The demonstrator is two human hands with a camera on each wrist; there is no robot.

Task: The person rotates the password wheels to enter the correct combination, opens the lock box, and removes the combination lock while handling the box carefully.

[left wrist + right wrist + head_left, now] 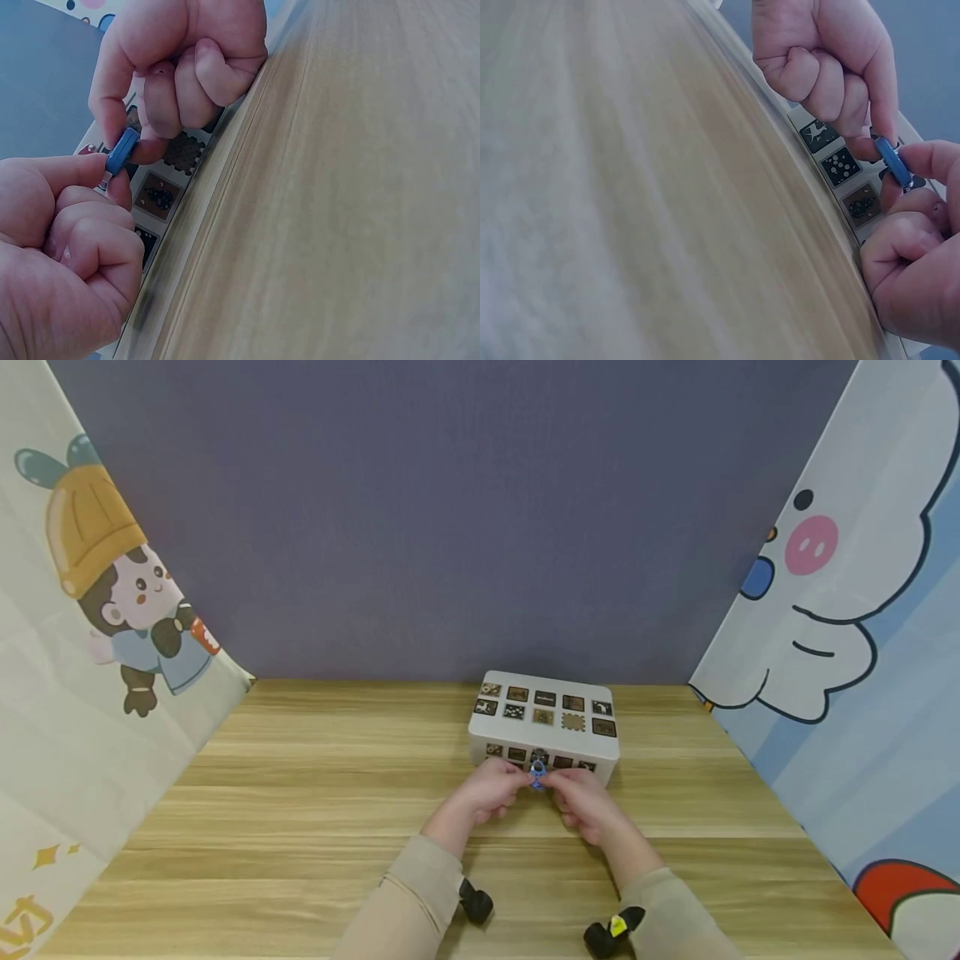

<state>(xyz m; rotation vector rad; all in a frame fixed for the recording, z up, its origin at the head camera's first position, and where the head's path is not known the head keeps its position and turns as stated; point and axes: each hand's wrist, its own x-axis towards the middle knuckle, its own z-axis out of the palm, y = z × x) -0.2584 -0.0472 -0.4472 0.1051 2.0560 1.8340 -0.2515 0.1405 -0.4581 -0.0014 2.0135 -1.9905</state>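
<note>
A white rectangular box printed with small dark square pictures stands on the table, lid down. At the middle of its front is a metal latch, and a small blue padlock is right at it. My left hand pinches the padlock's left side between thumb and forefinger. From the other side my right hand pinches it in the same way. Both wrist views show the blue padlock edge-on between the fingertips, the other fingers curled into the palms. Part of the box front is hidden behind the hands.
The wood-grain table runs back to a dark grey wall panel. Cartoon-printed sheets flank it, one on the left and one on the right. Black wrist cameras hang at the sleeves.
</note>
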